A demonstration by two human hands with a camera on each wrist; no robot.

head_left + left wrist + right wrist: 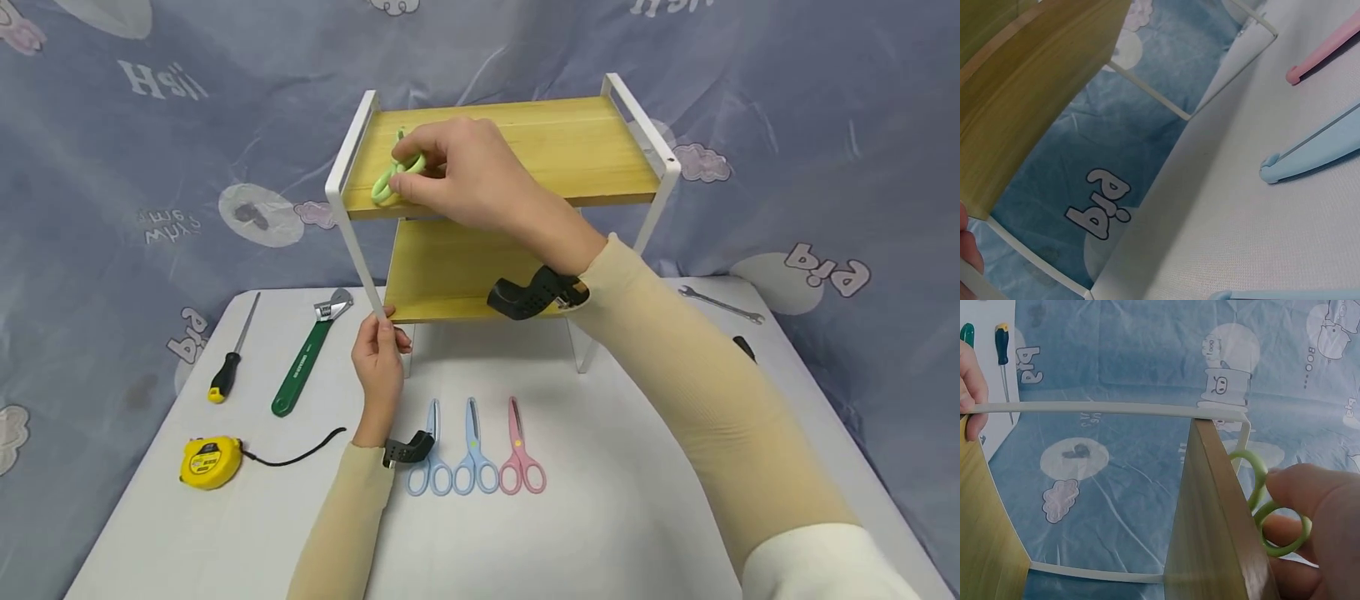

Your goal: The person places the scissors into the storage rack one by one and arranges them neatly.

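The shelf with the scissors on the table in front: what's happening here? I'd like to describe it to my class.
A person's right hand pinches green scissors at the left end of the shelf's upper board; whether they touch it is hard to tell. The left hand grips the shelf's white frame near the lower board. Two blue scissors and one pink pair lie in a row in front.
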